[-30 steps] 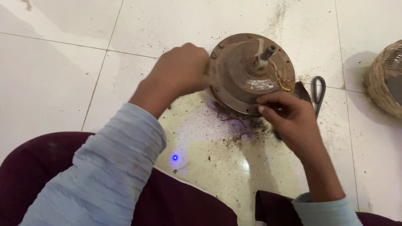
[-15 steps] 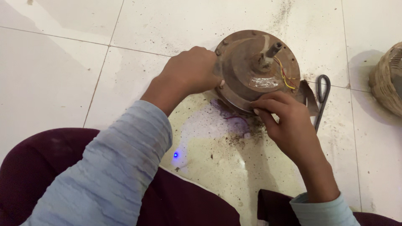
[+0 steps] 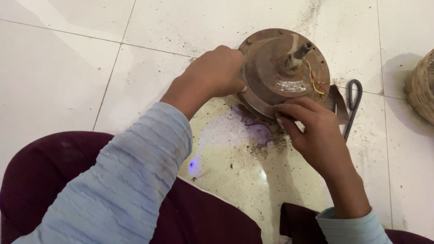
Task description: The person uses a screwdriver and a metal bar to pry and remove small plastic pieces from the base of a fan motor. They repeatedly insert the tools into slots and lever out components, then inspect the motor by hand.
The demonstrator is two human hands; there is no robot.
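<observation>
A round, rusty brown motor housing lies on the white tiled floor, a short shaft and thin red and yellow wires rising from its middle. My left hand grips its left rim, fingers curled over the edge. At the housing's lower right rim, my right hand has its fingertips pressed on the edge. Both sleeves are light blue.
A grey metal tool with a loop handle lies just right of the housing. A woven basket stands at the right edge. Dark dust and grit are scattered on the tile under the housing. My dark red trouser legs fill the bottom.
The housing and both hands have shifted slightly up and right in view. My left hand's grip on the rim and my right hand's hold on the lower edge stay the same.
</observation>
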